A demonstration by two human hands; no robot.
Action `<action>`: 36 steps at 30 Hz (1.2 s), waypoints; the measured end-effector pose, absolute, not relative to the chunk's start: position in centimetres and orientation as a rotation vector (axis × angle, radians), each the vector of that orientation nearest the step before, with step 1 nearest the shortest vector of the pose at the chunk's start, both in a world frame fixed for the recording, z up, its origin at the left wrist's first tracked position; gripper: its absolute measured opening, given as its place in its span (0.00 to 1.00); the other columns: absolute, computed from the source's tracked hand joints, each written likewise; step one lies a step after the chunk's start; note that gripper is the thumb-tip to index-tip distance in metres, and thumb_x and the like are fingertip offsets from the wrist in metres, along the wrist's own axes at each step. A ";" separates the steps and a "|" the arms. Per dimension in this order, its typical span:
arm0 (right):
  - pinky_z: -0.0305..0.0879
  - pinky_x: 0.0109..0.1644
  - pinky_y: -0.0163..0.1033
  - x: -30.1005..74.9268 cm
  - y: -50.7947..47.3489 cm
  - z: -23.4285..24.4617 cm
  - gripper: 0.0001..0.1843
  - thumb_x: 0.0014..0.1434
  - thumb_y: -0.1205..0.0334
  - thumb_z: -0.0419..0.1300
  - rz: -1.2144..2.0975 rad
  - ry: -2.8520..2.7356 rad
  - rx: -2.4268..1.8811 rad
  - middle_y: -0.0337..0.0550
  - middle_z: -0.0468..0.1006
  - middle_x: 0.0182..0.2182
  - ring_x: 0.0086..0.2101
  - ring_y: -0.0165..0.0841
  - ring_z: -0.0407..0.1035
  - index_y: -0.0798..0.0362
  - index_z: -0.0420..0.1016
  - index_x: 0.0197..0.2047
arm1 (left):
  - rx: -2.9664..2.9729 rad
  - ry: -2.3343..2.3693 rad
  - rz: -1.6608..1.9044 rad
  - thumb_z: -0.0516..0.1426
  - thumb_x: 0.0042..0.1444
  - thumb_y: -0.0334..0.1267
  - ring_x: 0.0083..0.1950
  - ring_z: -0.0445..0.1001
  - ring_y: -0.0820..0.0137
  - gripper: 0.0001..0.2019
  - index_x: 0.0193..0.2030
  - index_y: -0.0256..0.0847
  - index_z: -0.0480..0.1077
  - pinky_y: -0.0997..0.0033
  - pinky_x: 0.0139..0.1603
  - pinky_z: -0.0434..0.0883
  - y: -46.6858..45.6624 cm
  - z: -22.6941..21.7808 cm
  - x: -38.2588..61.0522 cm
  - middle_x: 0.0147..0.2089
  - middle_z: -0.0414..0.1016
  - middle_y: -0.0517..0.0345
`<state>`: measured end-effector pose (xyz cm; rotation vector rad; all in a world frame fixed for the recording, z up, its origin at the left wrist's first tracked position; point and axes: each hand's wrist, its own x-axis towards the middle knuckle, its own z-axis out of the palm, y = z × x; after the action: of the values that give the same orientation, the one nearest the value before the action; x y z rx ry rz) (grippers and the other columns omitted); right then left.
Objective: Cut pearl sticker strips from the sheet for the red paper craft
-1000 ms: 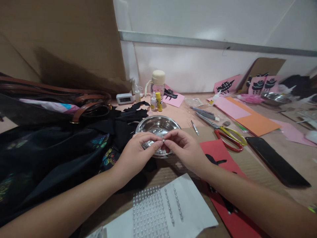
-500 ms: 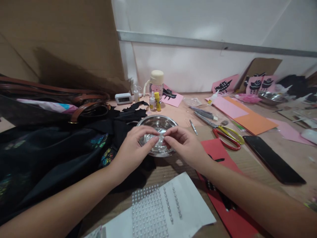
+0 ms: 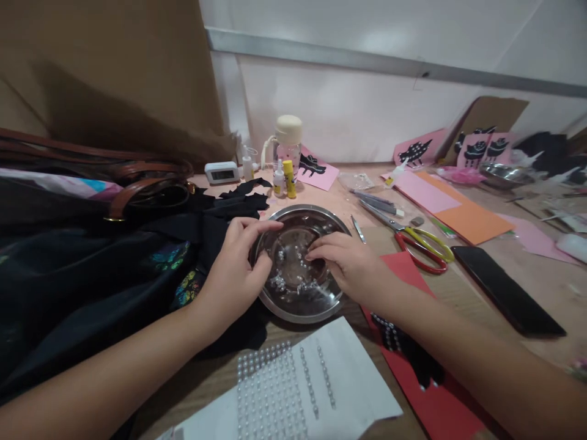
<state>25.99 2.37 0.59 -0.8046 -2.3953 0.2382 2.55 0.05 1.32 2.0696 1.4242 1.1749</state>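
A shiny metal bowl (image 3: 316, 310) sits between my two hands, with several small silvery beads (image 3: 278, 282) inside. My left hand (image 3: 238, 263) is at the bowl's left rim, thumb and forefinger spread with nothing between them. Over the right side of the bowl, my right hand (image 3: 346, 263) has its fingertips pressed together close to some beads; what they pinch, if anything, is too small to make out. In front of the bowl lies a sheet of pearl stickers (image 3: 270, 391) on white paper (image 3: 362, 379), with two separate pearl strips beside it.
Black fabric (image 3: 114, 293) and a bag with brown straps (image 3: 151, 198) fill the left. Scissors (image 3: 424, 244), tweezers (image 3: 358, 230), a phone (image 3: 507, 290) and red card (image 3: 440, 391) are to the right. A bottle (image 3: 288, 131), glue stick (image 3: 289, 179) and timer (image 3: 222, 173) stand behind.
My hands have moved apart from close together over the bowl. The left thumb and forefinger have spread. The bowl appears larger, nearer to me, with more of its inside showing.
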 end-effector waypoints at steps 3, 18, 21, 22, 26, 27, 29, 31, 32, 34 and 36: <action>0.71 0.47 0.45 26.1 2.2 0.9 0.15 0.68 0.75 0.50 0.108 -2.432 -0.795 0.49 0.81 0.40 0.42 0.37 0.72 0.56 0.78 0.45 | 2.084 1.446 1.179 0.52 0.56 0.23 0.47 0.70 0.68 0.21 0.54 0.43 0.71 0.72 0.40 0.72 -0.1 1.4 2.6 0.49 0.66 0.55; 0.60 0.39 0.41 26.2 1.4 2.1 0.13 0.70 0.68 0.52 0.177 -2.663 -0.871 0.45 0.75 0.36 0.37 0.36 0.64 0.52 0.78 0.39 | 2.134 1.471 1.195 0.53 0.55 0.25 0.42 0.70 0.67 0.21 0.54 0.43 0.72 0.70 0.34 0.70 0.1 1.0 2.5 0.47 0.67 0.54; 0.59 0.40 0.41 26.5 1.4 2.3 0.15 0.70 0.71 0.50 0.127 -2.682 -0.901 0.46 0.75 0.37 0.37 0.37 0.63 0.52 0.78 0.41 | 2.129 1.473 1.201 0.53 0.54 0.25 0.43 0.70 0.67 0.21 0.54 0.43 0.73 0.70 0.36 0.71 0.1 1.0 2.5 0.47 0.66 0.53; 0.59 0.40 0.42 26.6 1.4 2.3 0.15 0.69 0.72 0.50 0.092 -2.698 -0.906 0.47 0.75 0.37 0.37 0.37 0.62 0.53 0.78 0.41 | 2.126 1.475 1.198 0.53 0.54 0.25 0.43 0.70 0.67 0.22 0.54 0.43 0.73 0.71 0.36 0.71 0.1 1.0 2.5 0.47 0.66 0.53; 0.57 0.40 0.43 26.6 1.4 2.2 0.12 0.68 0.71 0.54 -0.019 -2.818 -0.866 0.48 0.75 0.36 0.36 0.38 0.61 0.55 0.78 0.38 | 2.117 1.489 1.188 0.53 0.54 0.25 0.43 0.70 0.67 0.21 0.54 0.43 0.73 0.71 0.36 0.71 0.0 1.1 2.6 0.47 0.66 0.54; 0.56 0.40 0.43 26.6 1.4 2.1 0.10 0.68 0.70 0.55 -0.021 -2.843 -0.858 0.47 0.75 0.35 0.35 0.38 0.61 0.54 0.77 0.37 | 2.120 1.491 1.188 0.53 0.55 0.25 0.44 0.70 0.67 0.21 0.54 0.43 0.73 0.71 0.37 0.71 0.0 1.2 2.6 0.47 0.66 0.54; 0.55 0.39 0.43 26.5 1.4 1.9 0.09 0.67 0.69 0.58 0.001 -2.860 -0.863 0.45 0.75 0.34 0.36 0.38 0.61 0.53 0.77 0.36 | 2.133 1.488 1.194 0.53 0.55 0.25 0.45 0.70 0.67 0.21 0.54 0.43 0.73 0.70 0.38 0.71 0.0 1.2 2.6 0.47 0.66 0.54; 0.54 0.39 0.43 26.4 1.4 1.6 0.07 0.66 0.69 0.60 0.025 -2.851 -0.865 0.44 0.74 0.33 0.36 0.38 0.61 0.52 0.76 0.35 | 2.148 1.476 1.203 0.53 0.55 0.25 0.46 0.69 0.66 0.21 0.54 0.44 0.72 0.70 0.40 0.72 0.0 1.1 2.6 0.48 0.66 0.54; 0.53 0.39 0.43 26.4 1.4 1.5 0.07 0.66 0.69 0.60 0.035 -2.849 -0.855 0.43 0.73 0.33 0.36 0.38 0.62 0.52 0.76 0.35 | 2.154 1.469 1.208 0.53 0.55 0.25 0.47 0.69 0.66 0.21 0.54 0.44 0.72 0.70 0.41 0.72 0.0 1.1 2.6 0.48 0.66 0.54; 0.54 0.40 0.43 26.4 1.5 1.3 0.07 0.66 0.70 0.60 0.054 -2.850 -0.835 0.42 0.73 0.32 0.37 0.38 0.62 0.52 0.75 0.35 | 2.163 1.456 1.212 0.53 0.55 0.25 0.47 0.69 0.67 0.21 0.54 0.44 0.72 0.71 0.40 0.72 0.0 1.0 2.6 0.48 0.65 0.54; 0.54 0.39 0.42 26.2 1.4 1.2 0.08 0.66 0.69 0.59 0.051 -2.843 -0.841 0.42 0.73 0.32 0.36 0.38 0.63 0.52 0.74 0.34 | 2.159 1.455 1.212 0.53 0.55 0.25 0.45 0.69 0.67 0.21 0.54 0.44 0.72 0.71 0.37 0.71 0.0 1.0 2.6 0.48 0.65 0.54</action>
<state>26.25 1.44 1.19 -0.8409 -2.8431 0.0506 2.58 -0.02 1.00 2.1593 1.4547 1.2118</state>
